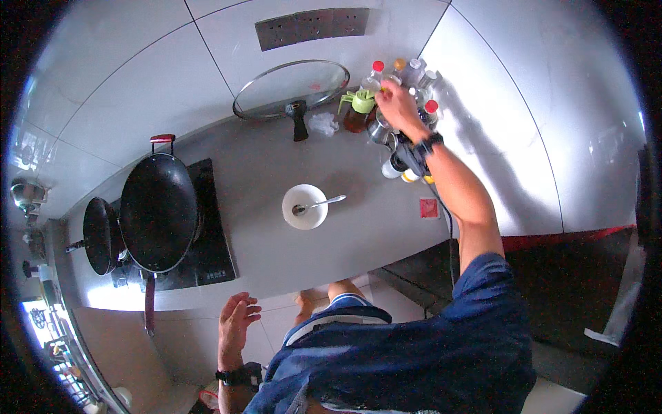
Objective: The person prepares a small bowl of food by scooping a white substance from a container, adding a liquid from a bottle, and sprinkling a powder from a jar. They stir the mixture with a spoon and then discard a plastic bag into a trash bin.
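My right hand reaches in among several seasoning bottles at the back right of the counter. Its fingertips are beside the light green lid of a jug holding dark liquid; whether they grip anything is hidden. Behind it stands a clear bottle with a red cap. A metal container sits just under the wrist. My left hand hangs in front of the counter's edge, empty, fingers apart. On the counter between my hands, a white bowl has a metal spoon resting in it.
A black wok and a smaller pan sit at the induction cooktop on the left. A glass lid leans against the wall near a crumpled plastic bag. A red packet lies near the right edge.
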A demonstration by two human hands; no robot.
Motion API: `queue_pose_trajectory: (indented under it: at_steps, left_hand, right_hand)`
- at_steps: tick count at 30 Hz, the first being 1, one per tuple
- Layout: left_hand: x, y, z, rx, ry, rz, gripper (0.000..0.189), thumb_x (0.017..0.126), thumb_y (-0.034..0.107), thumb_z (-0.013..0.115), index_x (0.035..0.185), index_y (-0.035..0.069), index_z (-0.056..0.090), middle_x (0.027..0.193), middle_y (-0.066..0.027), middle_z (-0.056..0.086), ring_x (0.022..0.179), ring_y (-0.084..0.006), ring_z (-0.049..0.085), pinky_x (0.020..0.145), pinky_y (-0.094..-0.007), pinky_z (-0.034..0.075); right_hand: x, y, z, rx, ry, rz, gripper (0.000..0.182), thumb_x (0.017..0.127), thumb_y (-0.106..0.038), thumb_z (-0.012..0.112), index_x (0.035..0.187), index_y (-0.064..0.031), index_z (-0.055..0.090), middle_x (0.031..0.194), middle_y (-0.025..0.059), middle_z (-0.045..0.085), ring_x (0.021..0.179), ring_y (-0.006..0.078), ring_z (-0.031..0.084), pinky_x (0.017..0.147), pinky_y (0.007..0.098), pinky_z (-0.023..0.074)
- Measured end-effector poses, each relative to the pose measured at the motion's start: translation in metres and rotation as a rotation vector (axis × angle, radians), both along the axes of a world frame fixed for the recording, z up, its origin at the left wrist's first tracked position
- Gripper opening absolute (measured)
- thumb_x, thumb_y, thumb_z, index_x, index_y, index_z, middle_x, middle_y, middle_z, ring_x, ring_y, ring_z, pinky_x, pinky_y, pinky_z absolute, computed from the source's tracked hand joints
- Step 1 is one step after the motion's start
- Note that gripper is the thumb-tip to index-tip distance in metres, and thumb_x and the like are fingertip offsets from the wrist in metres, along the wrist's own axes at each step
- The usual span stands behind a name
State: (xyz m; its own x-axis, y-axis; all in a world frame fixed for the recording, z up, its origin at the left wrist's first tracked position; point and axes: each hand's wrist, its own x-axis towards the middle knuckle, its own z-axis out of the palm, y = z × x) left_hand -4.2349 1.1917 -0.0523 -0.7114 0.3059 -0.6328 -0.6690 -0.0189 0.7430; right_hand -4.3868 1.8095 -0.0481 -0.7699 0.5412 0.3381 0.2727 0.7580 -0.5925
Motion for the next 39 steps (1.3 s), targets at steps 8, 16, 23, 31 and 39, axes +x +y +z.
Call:
queue_pose_trajectory:
  at_steps: [8, 16, 23, 31, 39]
  left_hand:
    - [0.014, -0.014, 0.015, -0.132, -0.022, 0.118, 0.031, 0.100, 0.025, 0.062, 0.122, 0.003, 0.059, 0.108, -0.0114, 0.066, 0.091, -0.0218, 0.068, 0.078, -0.0334, 0.056]
    - [0.022, -0.017, 0.022, -0.157, -0.026, 0.163, 0.029, 0.100, 0.025, 0.062, 0.119, 0.004, 0.061, 0.107, -0.0110, 0.067, 0.092, -0.0219, 0.068, 0.078, -0.0332, 0.057]
    - [-0.023, 0.006, 0.022, -0.047, 0.090, -0.028, 0.032, 0.100, 0.027, 0.060, 0.123, 0.004, 0.060, 0.109, -0.0098, 0.067, 0.095, -0.0210, 0.067, 0.080, -0.0332, 0.055]
    - [-0.087, 0.113, 0.095, -0.315, 0.874, -0.414, 0.086, 0.081, 0.010, 0.082, 0.151, 0.005, 0.032, 0.153, -0.0189, 0.040, 0.139, -0.0301, 0.044, 0.106, -0.0410, 0.045]
    - [-0.069, 0.146, 0.092, -0.413, 0.933, -0.620, 0.094, 0.067, 0.028, 0.092, 0.142, 0.004, 0.040, 0.124, -0.0248, 0.064, 0.116, -0.0390, 0.064, 0.098, -0.0474, 0.051]
  right_hand:
    - [-0.107, 0.077, -0.017, 0.111, -0.470, -0.208, 0.045, 0.091, -0.029, 0.057, 0.125, 0.0003, 0.057, 0.120, 0.0277, 0.066, 0.109, 0.0445, 0.066, 0.094, 0.0524, 0.0539]
    - [-0.103, 0.078, -0.003, 0.133, -0.259, -0.226, 0.040, 0.088, -0.036, 0.063, 0.106, -0.0003, 0.067, 0.109, 0.0253, 0.070, 0.104, 0.0433, 0.068, 0.091, 0.0500, 0.0547]
    - [-0.033, 0.062, 0.152, 0.196, 0.034, -0.006, 0.045, 0.084, -0.046, 0.070, 0.094, -0.0023, 0.067, 0.098, 0.0232, 0.071, 0.093, 0.0410, 0.069, 0.084, 0.0460, 0.0545]
    - [0.063, -0.094, 0.230, 0.068, 0.044, 0.498, 0.028, 0.094, -0.031, 0.070, 0.092, -0.0037, 0.065, 0.077, 0.0056, 0.063, 0.070, 0.0115, 0.058, 0.061, 0.0281, 0.0468]
    - [0.121, -0.259, 0.146, -0.314, 0.003, 0.725, 0.035, 0.097, -0.036, 0.068, 0.092, -0.0014, 0.064, 0.068, 0.0102, 0.064, 0.061, 0.0157, 0.061, 0.056, 0.0332, 0.0473]
